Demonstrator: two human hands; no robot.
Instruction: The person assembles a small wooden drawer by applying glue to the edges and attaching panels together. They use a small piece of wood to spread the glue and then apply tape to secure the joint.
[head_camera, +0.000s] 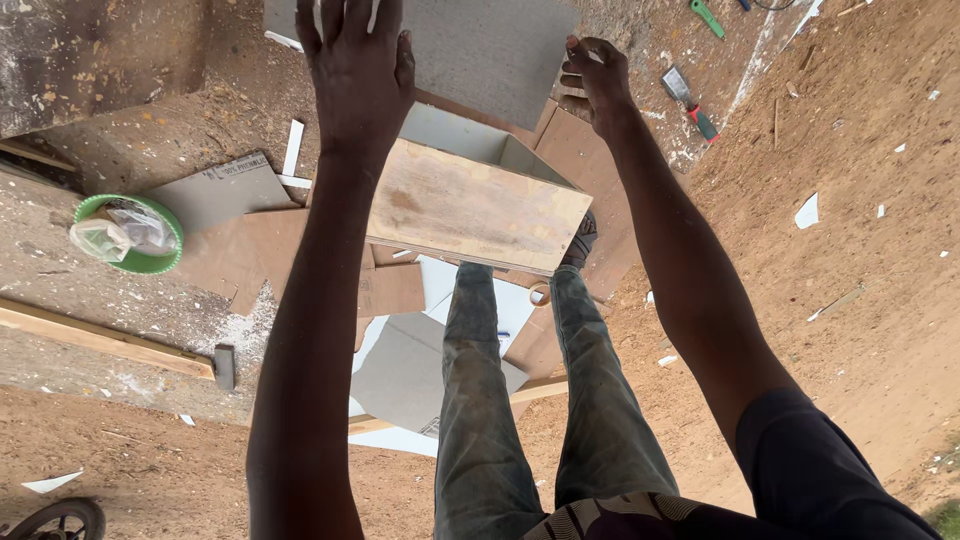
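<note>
Left hand (357, 62) lies flat, fingers spread, on the grey panel (480, 50); right hand (597, 82) pinches the panel's right edge. Panel position — above the open wooden box (470, 205), which stands on the sandy ground (860, 300) before the person's legs (530, 400).

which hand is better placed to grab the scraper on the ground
Probably the right hand: it grips the grey board's edge on the side where the scraper lies. The left hand lies flat on the board, farther away.
</note>
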